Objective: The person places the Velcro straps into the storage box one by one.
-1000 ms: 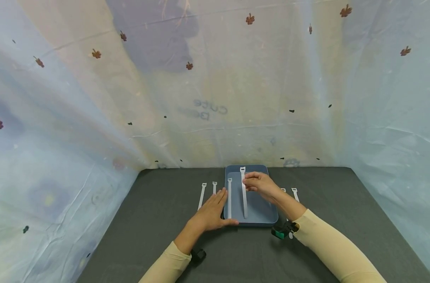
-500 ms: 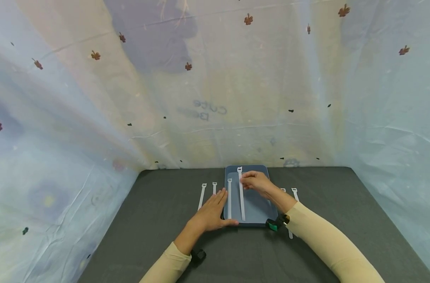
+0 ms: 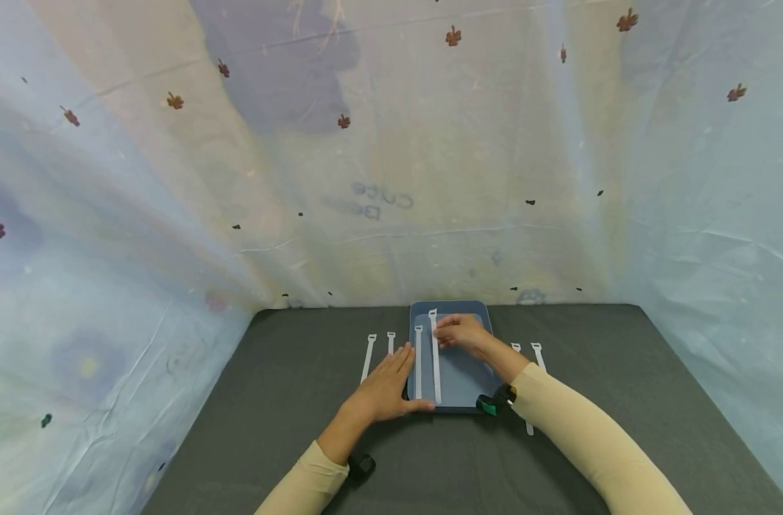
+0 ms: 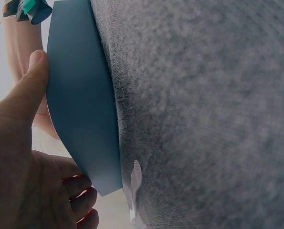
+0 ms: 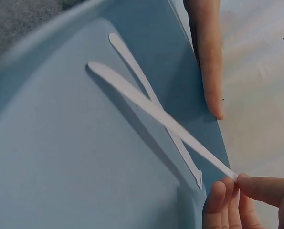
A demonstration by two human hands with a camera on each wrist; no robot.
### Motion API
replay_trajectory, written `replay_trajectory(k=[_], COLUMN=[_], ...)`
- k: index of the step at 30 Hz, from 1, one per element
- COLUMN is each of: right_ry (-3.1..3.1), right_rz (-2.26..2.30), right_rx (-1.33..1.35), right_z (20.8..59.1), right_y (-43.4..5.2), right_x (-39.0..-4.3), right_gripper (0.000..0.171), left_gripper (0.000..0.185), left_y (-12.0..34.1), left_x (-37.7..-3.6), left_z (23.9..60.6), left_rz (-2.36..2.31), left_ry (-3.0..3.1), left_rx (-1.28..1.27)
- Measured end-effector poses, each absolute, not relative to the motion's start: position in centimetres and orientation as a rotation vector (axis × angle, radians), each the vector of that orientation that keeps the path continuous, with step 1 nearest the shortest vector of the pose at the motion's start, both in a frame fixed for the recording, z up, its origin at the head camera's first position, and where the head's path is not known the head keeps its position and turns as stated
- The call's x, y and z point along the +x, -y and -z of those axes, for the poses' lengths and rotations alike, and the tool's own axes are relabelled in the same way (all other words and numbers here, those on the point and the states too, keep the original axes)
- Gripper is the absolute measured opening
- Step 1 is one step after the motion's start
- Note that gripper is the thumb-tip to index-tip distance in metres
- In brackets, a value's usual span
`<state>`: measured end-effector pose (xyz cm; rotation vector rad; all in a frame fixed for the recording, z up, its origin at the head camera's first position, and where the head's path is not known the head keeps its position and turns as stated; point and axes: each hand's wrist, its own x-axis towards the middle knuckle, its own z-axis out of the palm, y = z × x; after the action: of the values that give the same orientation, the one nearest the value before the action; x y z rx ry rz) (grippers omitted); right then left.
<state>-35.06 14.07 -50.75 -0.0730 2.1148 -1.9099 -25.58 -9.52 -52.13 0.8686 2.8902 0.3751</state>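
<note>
My right hand pinches a white cable tie strap near its slotted head, between thumb and fingers. The strap's tail slopes down over the blue tray, and its shadow falls on the tray floor in the right wrist view. A second white strap lies in the tray along the left side; the held strap crosses above that lying strap in this view. My left hand rests against the tray's left wall with its fingers extended, the thumb at the near edge.
Two more white straps, one outer and one inner, lie left of the tray, partly behind my left hand. On the right, other straps lie partly under my right arm. A dark grey cloth covers the table; a patterned curtain hangs behind.
My right hand has moved left and slightly lower with the strap, bringing it closer to the strap lying in the tray. The left hand has stayed in place.
</note>
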Motion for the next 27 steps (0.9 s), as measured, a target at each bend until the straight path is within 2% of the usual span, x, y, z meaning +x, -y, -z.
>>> replay_trajectory(k=[9,27], right_ry=[-2.155,-2.272], right_rz=[1.827,1.683], right_rx=[-0.036,0.011], right_z=[50.9,51.9], right_y=[-13.5,-12.6], right_x=[-35.4,-36.2], right_gripper=[0.026,0.016], left_gripper=[0.12,0.12], left_y=[9.6,9.6], left_x=[-25.5,-25.6], left_z=[52.1,52.1], left_rz=[-0.383,-0.374], left_ry=[-2.879,-2.885], left_rx=[0.868,0.886])
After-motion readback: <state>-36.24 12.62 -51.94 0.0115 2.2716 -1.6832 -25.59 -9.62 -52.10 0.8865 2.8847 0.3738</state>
